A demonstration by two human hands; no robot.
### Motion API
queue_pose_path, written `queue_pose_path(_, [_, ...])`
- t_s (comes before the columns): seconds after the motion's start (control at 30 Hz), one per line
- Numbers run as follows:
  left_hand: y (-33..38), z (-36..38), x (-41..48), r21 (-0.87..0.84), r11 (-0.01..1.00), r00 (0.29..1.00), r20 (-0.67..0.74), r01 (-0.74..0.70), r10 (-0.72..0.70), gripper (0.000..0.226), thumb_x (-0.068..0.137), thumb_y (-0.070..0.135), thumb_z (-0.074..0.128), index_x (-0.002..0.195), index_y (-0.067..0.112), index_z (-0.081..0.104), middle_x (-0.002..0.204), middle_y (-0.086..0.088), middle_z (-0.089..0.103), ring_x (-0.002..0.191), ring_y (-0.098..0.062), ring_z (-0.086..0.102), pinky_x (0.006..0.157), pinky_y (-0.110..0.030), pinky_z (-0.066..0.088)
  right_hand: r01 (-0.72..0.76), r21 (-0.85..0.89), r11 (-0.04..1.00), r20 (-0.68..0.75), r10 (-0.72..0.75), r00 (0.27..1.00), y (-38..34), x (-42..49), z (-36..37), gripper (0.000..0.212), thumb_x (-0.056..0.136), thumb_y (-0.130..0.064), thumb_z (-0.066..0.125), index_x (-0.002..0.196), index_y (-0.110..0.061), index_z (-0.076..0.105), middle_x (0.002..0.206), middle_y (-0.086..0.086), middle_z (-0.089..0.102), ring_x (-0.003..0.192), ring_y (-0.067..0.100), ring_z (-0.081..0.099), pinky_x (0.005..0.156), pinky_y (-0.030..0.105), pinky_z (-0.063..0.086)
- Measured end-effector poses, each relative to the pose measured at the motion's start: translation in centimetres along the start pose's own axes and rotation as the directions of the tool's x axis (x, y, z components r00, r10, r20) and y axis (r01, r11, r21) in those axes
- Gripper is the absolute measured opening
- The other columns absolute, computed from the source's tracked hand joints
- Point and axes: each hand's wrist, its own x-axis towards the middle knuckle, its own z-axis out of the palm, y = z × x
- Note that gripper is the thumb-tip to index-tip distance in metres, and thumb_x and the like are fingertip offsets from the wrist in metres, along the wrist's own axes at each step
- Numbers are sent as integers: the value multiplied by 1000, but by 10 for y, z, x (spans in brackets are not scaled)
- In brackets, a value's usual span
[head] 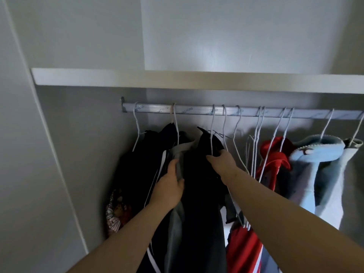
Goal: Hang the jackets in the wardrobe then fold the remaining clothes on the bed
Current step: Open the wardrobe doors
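A metal rail runs under a white shelf inside the wardrobe. A black jacket hangs from it on a white wire hanger. My right hand grips the jacket's shoulder by the hanger. My left hand holds the front edge of a grey and black jacket hanging just to the left. Further left hangs another black garment.
Several bare wire hangers hang right of my right hand. Beyond them hang a red jacket and a light blue garment. A patterned cloth sits low at the left wall. The wardrobe side panel is on the left.
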Motion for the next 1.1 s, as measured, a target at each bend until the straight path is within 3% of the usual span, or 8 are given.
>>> queue_pose_path(0.1, [10, 1, -4, 67, 997, 995, -96, 42, -35, 51, 94, 21, 48, 141, 21, 29, 131, -10, 43, 110, -27, 53, 79, -28, 42, 68, -13, 998, -25, -68, 997, 10, -14, -7, 30, 93, -24, 54, 115, -4, 54, 110, 14, 61, 103, 30, 58, 77, 28, 42])
queue_pose_path(0.2, [25, 7, -12, 121, 991, 978, -205, 49, -24, 45, 92, 22, 52, 135, 20, 39, 134, -8, 35, 118, -26, 42, 89, -28, 38, 203, -199, 959, -145, -234, 961, 22, -26, -25, 23, 94, -18, 46, 110, -7, 58, 107, 14, 61, 96, 30, 58, 77, 32, 46])
queue_pose_path(0.37, [51, 22, -18, 189, 982, 951, -303, 3, 56, 30, 90, 21, 52, 120, 23, 55, 126, -1, 46, 115, -23, 42, 96, -30, 36, 211, -408, 888, -72, -262, 962, 49, -35, -47, 29, 89, -12, 49, 116, -10, 57, 118, 13, 54, 108, 31, 53, 87, 38, 47])
queue_pose_path(0.63, [93, 45, -17, -190, 979, 989, -143, -74, 47, 15, 90, 13, 53, 101, 19, 61, 101, 3, 56, 85, -7, 52, 73, -14, 39, 191, -232, 954, -52, -208, 977, 61, -46, -58, 24, 86, -13, 51, 109, -11, 59, 111, 9, 60, 99, 27, 58, 77, 30, 46])
queue_pose_path(0.83, [124, 84, -44, -385, 918, 994, 23, -93, 111, 18, 88, 7, 54, 84, 24, 58, 84, 8, 59, 77, -7, 56, 66, -9, 43, 72, -43, 997, -241, -80, 967, 81, -92, -99, 18, 87, -11, 49, 100, -14, 61, 95, 4, 63, 87, 19, 56, 75, 26, 42])
queue_pose_path(0.93, [146, 113, -66, -459, 879, 970, 127, -126, 206, 25, 87, 6, 54, 77, 29, 58, 80, 7, 61, 80, -17, 59, 78, -26, 47, -21, 71, 997, -360, 46, 932, 102, -126, -127, 18, 89, -11, 48, 101, -15, 60, 85, -4, 58, 80, 16, 53, 72, 27, 46])
queue_pose_path(1.03, [165, 146, -106, -520, 849, 917, 290, -90, 275, 27, 88, 8, 53, 72, 31, 58, 76, 10, 60, 80, -23, 63, 69, -27, 46, -170, 160, 972, -456, 226, 861, 136, -174, -153, 17, 89, -10, 46, 98, -19, 57, 81, -9, 54, 72, 13, 52, 58, 21, 41])
queue_pose_path(1.1, [173, 173, -150, -496, 863, 824, 449, -91, 345, 25, 88, 12, 51, 73, 31, 57, 77, 12, 61, 81, -20, 65, 63, -25, 41, -272, 223, 936, -554, 351, 755, 167, -225, -169, 20, 89, -9, 45, 101, -18, 58, 81, -6, 54, 70, 13, 51, 54, 19, 38])
